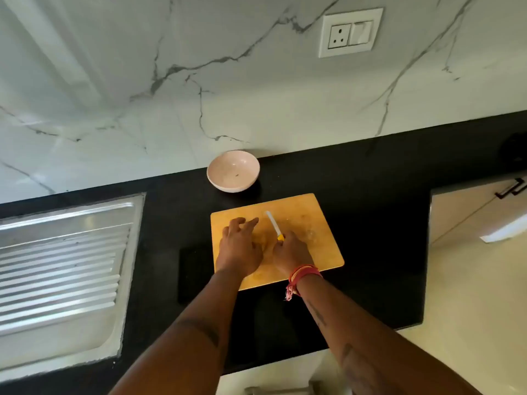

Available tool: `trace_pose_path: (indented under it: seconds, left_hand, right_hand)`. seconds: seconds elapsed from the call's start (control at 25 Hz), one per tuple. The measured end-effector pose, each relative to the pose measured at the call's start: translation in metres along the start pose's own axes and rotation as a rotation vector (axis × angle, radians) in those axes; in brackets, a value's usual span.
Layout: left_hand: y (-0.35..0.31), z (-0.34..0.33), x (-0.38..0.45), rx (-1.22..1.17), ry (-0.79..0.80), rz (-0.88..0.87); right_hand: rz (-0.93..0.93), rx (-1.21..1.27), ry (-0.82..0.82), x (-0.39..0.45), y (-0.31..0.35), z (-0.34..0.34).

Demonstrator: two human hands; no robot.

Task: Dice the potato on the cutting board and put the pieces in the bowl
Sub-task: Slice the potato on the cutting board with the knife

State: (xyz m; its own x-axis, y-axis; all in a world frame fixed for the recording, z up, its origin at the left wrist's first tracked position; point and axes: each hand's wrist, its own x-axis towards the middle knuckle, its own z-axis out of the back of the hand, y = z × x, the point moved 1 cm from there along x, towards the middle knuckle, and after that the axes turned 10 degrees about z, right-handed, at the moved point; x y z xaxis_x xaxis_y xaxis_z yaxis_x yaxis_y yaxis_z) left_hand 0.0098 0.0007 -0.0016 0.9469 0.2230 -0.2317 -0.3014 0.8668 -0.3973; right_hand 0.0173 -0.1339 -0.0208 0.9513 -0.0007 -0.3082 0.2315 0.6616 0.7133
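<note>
Ribbed steel sink (62, 269) sits at far left, set in the flat black worktop (370, 223). Round pale bowl (233, 171) stands by the marble wall, just behind the board (313, 223), w/ only a tiny dark speck inside. Board is a yellow wood rectangle w/ round corners. Left hand (239, 246) lies over the board, fingers spread & loose. Right hand (291, 252), red thread band at the wrist, grips a knife (273, 225) w/ yellow handle & white blade pointing away. Potato: can't see it, maybe under the hands.
</note>
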Motion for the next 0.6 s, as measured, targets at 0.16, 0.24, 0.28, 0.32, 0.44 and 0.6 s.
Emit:
trace_pose_path:
  seconds: [0.16, 0.24, 0.28, 0.32, 0.44, 0.6]
  left_hand:
    - [0.025, -0.009, 0.015, -0.059, 0.257, 0.057]
    - [0.025, -0.015, 0.021, -0.234, 0.245, 0.143]
    - [0.024, -0.015, 0.025, -0.322, 0.22, 0.174]
    - [0.022, -0.014, 0.029, -0.369, 0.195, 0.17]
    - [0.02, -0.013, 0.048, -0.47, 0.174, 0.057]
    - [0.017, -0.032, 0.063, -0.539, 0.02, -0.089]
  right_hand:
    - [-0.009, 0.03, 0.004, 0.001, 0.002, -0.022]
    - [-0.008, 0.056, 0.0, 0.004, 0.003, -0.03]
    - [-0.004, 0.076, -0.009, 0.007, 0.004, -0.032]
    - [0.01, 0.099, -0.026, 0.01, 0.004, -0.032]
    - [0.104, 0.126, -0.135, 0.025, 0.0, -0.029]
    - [0.259, 0.068, -0.252, 0.049, -0.013, -0.027]
